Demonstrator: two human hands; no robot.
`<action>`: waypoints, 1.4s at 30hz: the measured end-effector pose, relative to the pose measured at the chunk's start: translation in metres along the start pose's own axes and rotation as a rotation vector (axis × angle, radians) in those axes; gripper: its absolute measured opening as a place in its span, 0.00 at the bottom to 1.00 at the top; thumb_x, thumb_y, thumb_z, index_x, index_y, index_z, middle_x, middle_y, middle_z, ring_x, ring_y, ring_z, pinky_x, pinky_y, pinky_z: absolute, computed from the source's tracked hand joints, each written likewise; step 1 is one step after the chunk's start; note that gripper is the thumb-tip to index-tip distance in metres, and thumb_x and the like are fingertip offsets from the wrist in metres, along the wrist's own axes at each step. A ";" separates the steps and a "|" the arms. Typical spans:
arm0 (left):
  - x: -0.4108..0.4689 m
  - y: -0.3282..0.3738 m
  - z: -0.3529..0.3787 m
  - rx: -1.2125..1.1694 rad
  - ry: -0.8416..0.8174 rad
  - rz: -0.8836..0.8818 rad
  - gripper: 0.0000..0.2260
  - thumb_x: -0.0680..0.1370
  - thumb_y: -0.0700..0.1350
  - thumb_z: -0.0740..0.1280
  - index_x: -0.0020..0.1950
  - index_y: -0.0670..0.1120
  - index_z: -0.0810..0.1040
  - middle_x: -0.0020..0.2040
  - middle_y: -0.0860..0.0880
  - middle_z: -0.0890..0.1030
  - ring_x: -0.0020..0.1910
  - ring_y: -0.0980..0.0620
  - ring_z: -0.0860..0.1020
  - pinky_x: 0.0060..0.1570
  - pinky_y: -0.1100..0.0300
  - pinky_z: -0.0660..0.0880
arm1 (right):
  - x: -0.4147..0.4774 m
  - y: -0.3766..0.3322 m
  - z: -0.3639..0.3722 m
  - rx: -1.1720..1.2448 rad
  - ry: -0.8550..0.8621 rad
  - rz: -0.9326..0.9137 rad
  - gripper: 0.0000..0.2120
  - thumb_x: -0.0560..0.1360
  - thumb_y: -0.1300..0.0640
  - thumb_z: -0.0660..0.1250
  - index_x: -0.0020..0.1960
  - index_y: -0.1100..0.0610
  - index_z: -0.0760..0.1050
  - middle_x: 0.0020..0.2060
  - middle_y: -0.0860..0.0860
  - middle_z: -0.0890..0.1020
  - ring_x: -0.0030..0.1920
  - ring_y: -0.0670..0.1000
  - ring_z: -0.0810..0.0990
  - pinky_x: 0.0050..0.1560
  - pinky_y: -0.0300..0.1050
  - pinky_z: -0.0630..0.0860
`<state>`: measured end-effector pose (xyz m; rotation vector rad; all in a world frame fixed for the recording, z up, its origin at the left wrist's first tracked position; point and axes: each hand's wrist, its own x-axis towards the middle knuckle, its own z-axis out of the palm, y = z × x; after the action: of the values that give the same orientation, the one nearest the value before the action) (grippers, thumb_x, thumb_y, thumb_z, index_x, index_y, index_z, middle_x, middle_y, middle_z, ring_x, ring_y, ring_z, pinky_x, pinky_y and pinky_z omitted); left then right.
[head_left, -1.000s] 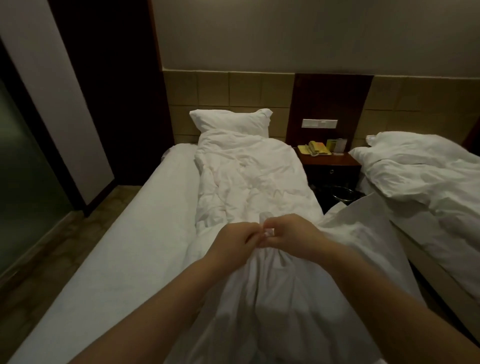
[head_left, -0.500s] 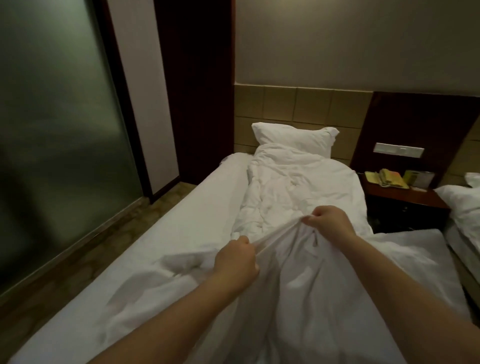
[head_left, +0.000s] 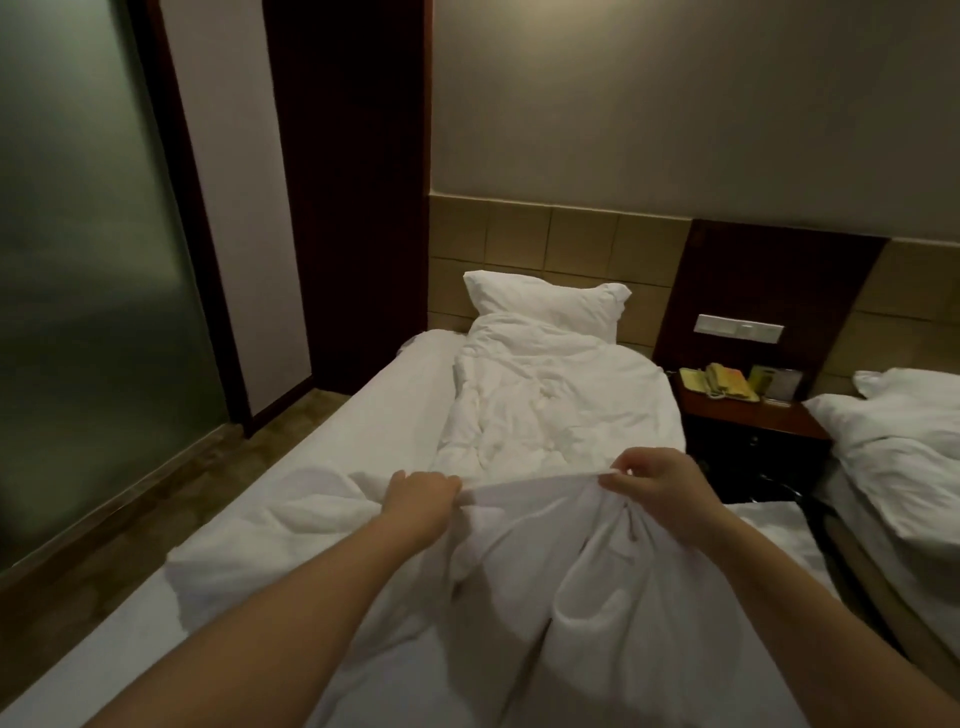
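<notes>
Both hands are on the cover (head_left: 545, 582), a white sheet-like layer at the foot end of the bed (head_left: 332, 431), nearest the camera.

Left hand (head_left: 423, 499): fingers curled down over the cover's top edge, gripping it. Right hand (head_left: 660, 488): thumb and fingers pinch the same edge, with a bunch of fabric gathered just below. The edge runs fairly taut between the two hands, which are apart and roughly level.

The cover hangs in deep folds toward the camera. Its left part lies spread and wrinkled on the bare left half of the bed.

Surface: single bed with white linen. A crumpled duvet (head_left: 550, 405) lies in a strip along the right half, from the hands up to the pillow (head_left: 545, 304) at the head. The left half is flat.

Room:
- Dim, warm light.
- Tiled band (head_left: 550, 244) behind the bed head, plain wall above it.
- Dark wood door (head_left: 348, 208) left of the head.
- Frosted glass panel (head_left: 88, 260) on the far left.
- Brownish floor (head_left: 156, 493) along the bed's left side.
- Dark nightstand (head_left: 753, 418) just right of the bed, with a phone (head_left: 719, 382) on it.
- Switch plate (head_left: 737, 329) on the dark panel above the nightstand.
- Second bed (head_left: 909, 457) with rumpled white bedding at the right edge, beyond the nightstand.
</notes>
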<state>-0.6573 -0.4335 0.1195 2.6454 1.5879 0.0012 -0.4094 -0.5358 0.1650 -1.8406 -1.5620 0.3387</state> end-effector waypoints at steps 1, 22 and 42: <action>0.008 -0.003 -0.005 -0.020 -0.019 0.010 0.11 0.81 0.43 0.54 0.60 0.46 0.72 0.60 0.45 0.76 0.58 0.45 0.75 0.59 0.53 0.67 | 0.000 -0.004 -0.002 -0.027 -0.006 -0.011 0.10 0.71 0.56 0.74 0.33 0.51 0.77 0.32 0.50 0.80 0.36 0.49 0.76 0.40 0.42 0.69; 0.034 -0.099 0.028 -0.843 -0.100 0.281 0.15 0.79 0.41 0.63 0.31 0.50 0.70 0.34 0.51 0.73 0.39 0.53 0.71 0.36 0.63 0.65 | -0.012 -0.114 0.056 -0.104 -0.024 0.380 0.17 0.75 0.48 0.68 0.63 0.47 0.74 0.49 0.45 0.78 0.42 0.40 0.76 0.43 0.31 0.73; 0.046 -0.120 0.041 -0.535 -0.450 0.413 0.15 0.82 0.51 0.58 0.60 0.43 0.75 0.57 0.42 0.79 0.55 0.46 0.77 0.52 0.59 0.70 | -0.016 -0.103 0.174 -0.639 -0.538 0.149 0.20 0.75 0.41 0.66 0.31 0.49 0.63 0.30 0.45 0.69 0.36 0.47 0.70 0.38 0.44 0.65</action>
<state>-0.7406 -0.3386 0.0716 2.2766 0.7578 -0.1232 -0.5960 -0.4886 0.1008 -2.5104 -2.0666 0.4691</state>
